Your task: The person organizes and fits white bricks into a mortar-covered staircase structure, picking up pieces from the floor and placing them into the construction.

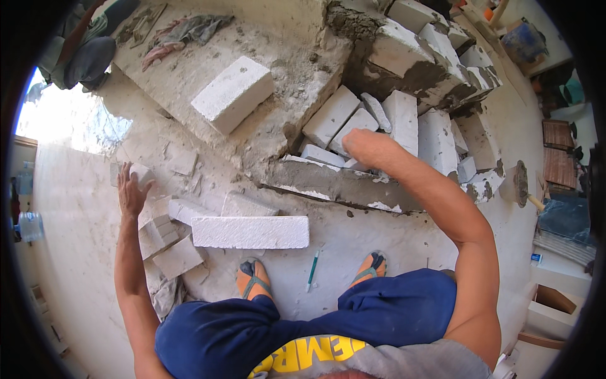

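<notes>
My left hand (134,191), fingers spread, is beside a small white block (140,172) at the left; whether it touches it is unclear. My right hand (363,144) is curled among white blocks (331,114) inside a mortar-covered, stepped edge (322,177); what its hidden fingers grip cannot be made out. A separate white block (231,95) lies on the rough grey slab (183,82). Between my hands a long white block (250,232) lies by several cut pieces (178,258), with a thin green stick (312,271) on the floor near my feet.
Mortar-smeared blocks (404,47) are stacked at the upper right. A trowel (520,183) lies at the right near brown boards (558,151). Another person's legs (88,54) are at the upper left, near crumpled cloths (183,38). Water bottles (30,224) stand at the far left.
</notes>
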`<action>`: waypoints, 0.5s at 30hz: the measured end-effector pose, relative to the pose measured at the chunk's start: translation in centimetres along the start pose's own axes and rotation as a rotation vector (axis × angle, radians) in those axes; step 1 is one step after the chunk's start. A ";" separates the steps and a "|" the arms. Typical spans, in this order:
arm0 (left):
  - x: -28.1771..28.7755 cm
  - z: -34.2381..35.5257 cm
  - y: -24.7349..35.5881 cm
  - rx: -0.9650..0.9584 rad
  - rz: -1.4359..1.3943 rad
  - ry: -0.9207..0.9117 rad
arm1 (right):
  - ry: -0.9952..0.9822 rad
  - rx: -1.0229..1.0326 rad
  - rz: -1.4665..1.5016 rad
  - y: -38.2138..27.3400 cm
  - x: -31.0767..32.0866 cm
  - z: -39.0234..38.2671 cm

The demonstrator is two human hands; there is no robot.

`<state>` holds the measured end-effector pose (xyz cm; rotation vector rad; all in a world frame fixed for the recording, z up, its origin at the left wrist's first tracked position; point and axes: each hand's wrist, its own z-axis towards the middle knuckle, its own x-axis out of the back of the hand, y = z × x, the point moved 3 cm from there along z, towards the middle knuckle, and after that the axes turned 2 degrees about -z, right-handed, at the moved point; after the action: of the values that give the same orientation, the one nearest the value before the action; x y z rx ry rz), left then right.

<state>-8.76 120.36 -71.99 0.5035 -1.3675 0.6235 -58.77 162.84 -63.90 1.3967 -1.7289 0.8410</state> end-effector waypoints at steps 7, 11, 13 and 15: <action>1.3 1.2 -9.6 0.474 -0.122 0.326 | 0.608 0.055 0.111 -0.9 6.0 -1.3; 7.5 1.8 1.2 0.377 -1.276 0.225 | 0.478 0.071 0.571 -4.6 8.8 -3.3; 13.6 0.4 4.7 0.235 -1.240 0.054 | 0.360 0.130 0.908 -9.6 10.3 -3.5; 17.2 -0.3 9.2 0.066 -0.987 -0.138 | 0.295 0.296 0.942 -13.6 11.5 -4.0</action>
<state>-13.21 129.37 -55.23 1.1806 -1.0464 -0.1827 -46.28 158.07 -51.48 0.4958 -2.0564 1.7551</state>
